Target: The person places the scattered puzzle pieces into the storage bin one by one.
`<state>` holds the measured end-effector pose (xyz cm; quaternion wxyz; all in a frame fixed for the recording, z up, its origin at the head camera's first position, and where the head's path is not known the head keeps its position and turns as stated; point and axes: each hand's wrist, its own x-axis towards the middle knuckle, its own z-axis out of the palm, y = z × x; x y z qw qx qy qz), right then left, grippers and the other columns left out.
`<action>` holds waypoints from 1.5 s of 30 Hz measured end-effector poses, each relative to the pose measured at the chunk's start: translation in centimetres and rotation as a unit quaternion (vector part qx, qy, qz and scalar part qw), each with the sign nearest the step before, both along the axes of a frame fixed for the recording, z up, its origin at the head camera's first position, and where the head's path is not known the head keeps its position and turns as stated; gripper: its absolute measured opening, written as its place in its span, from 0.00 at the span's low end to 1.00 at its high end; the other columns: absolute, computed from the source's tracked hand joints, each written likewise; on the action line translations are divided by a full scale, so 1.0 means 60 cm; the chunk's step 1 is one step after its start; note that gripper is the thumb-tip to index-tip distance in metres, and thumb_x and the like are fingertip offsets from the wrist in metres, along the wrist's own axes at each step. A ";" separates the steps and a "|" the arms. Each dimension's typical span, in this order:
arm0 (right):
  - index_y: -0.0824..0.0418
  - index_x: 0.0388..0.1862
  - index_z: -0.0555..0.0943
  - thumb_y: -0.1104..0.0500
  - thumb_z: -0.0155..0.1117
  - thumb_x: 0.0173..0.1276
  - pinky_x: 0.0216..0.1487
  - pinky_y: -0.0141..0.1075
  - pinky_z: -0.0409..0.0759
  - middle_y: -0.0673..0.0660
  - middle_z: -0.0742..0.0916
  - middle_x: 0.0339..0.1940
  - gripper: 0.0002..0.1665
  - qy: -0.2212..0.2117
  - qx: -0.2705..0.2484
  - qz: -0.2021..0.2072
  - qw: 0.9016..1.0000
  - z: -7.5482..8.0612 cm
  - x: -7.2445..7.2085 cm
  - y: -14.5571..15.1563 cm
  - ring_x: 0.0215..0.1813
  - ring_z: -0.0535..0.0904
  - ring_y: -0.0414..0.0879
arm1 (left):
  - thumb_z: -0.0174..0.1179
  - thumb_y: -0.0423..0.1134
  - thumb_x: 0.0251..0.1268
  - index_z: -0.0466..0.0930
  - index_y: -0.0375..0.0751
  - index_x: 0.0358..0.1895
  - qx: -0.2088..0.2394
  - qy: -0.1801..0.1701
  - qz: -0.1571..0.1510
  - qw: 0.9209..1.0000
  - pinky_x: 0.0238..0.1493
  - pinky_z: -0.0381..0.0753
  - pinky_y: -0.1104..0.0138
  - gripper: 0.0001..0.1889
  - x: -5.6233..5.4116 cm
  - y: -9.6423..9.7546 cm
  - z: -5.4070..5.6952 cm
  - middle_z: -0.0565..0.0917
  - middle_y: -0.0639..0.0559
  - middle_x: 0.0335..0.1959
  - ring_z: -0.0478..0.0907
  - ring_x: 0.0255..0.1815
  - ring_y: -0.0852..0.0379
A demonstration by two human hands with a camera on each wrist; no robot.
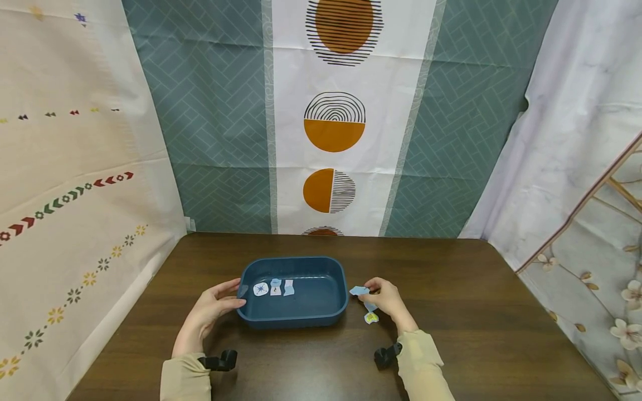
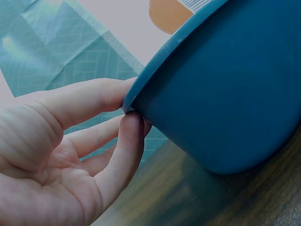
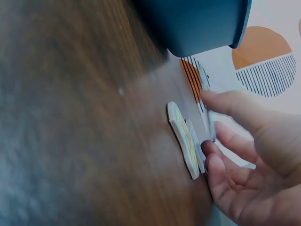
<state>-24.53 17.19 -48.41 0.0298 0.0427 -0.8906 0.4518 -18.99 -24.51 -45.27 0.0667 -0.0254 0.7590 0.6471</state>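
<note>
A dark blue rectangular plastic bin stands on the table. My left hand pinches its left rim between thumb and fingers, as the left wrist view shows close up. Inside the bin, toward its left, lie a white piece with a blue star and two light blue-and-white pieces. Right of the bin, my right hand pinches a thin light-blue flat cut-out, seen edge-on in the right wrist view. Just below those fingers lie a yellow-green cut-out and a pale blue one, partly hidden.
The brown wooden table runs back to a green-and-white patterned cloth. Patterned cloths hang along the left and right sides. A black strap mount sits on the left wrist, another on the right.
</note>
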 end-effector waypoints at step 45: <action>0.79 0.62 0.68 0.75 0.60 0.61 0.39 0.24 0.79 0.59 0.77 0.45 0.29 -0.088 -0.321 -0.080 0.939 0.001 -0.001 0.018 0.32 0.80 0.35 | 0.65 0.30 0.60 0.59 0.27 0.72 0.008 0.002 -0.004 1.000 0.54 0.81 0.68 0.37 -0.001 -0.001 0.001 0.65 0.26 0.69 0.81 0.52 0.54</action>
